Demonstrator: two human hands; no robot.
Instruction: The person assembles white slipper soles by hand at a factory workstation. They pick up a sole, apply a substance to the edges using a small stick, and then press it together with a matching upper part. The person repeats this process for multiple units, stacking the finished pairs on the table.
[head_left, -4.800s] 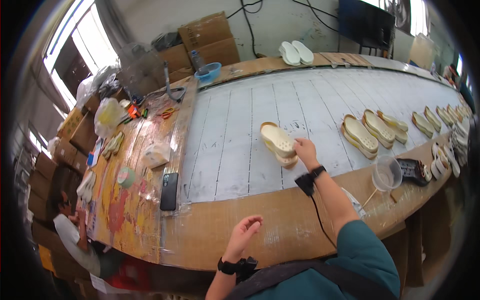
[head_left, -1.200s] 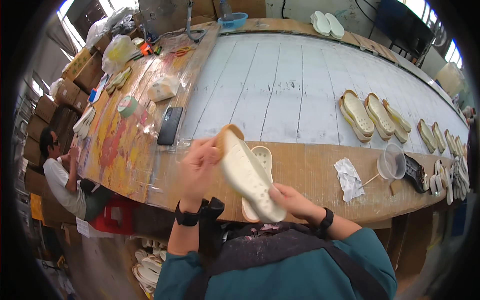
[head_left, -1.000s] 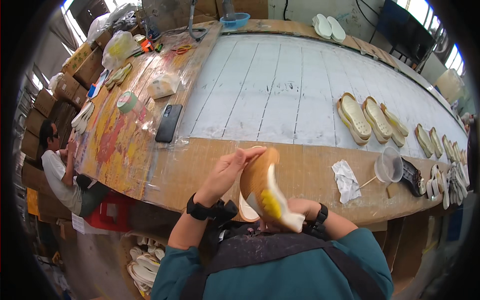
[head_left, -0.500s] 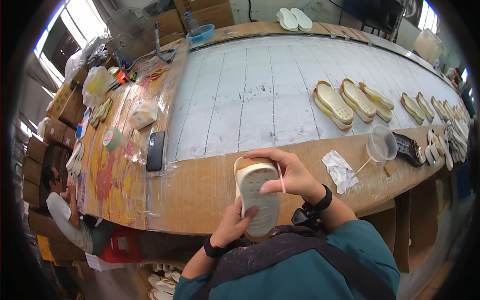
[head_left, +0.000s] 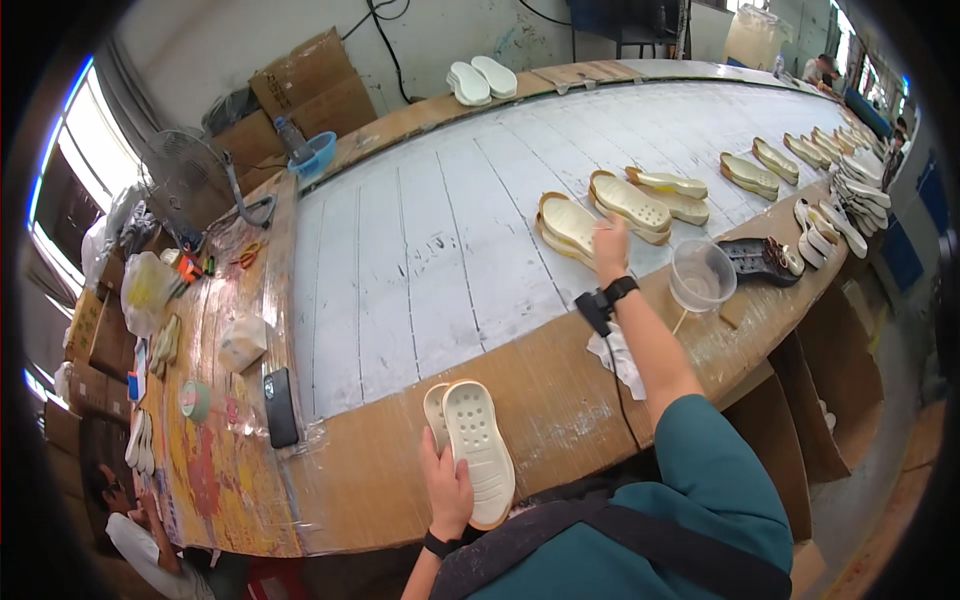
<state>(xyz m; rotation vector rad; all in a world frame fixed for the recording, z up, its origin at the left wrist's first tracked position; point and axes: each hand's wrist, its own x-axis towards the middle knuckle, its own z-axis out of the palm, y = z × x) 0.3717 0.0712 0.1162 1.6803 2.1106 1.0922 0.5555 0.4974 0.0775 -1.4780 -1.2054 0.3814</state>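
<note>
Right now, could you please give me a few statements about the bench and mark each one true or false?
1. The left hand rests on a pale sole at the near edge. True.
2. The right hand holds the clear plastic cup. False: it reaches to a sole on the white boards; the cup stands apart.
3. A dark phone lies on the left side. True.
4. The blue bowl sits beside the cup. False: it is at the far corner.

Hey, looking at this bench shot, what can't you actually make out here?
- Right hand, head view: its fingertips lie over a tan sole; gripping or merely touching, unclear.
- Second sole under the white sole at the left hand: mostly covered.
- Clear cup: contents too small to tell.
- Far soles: bent by the rim.
</note>
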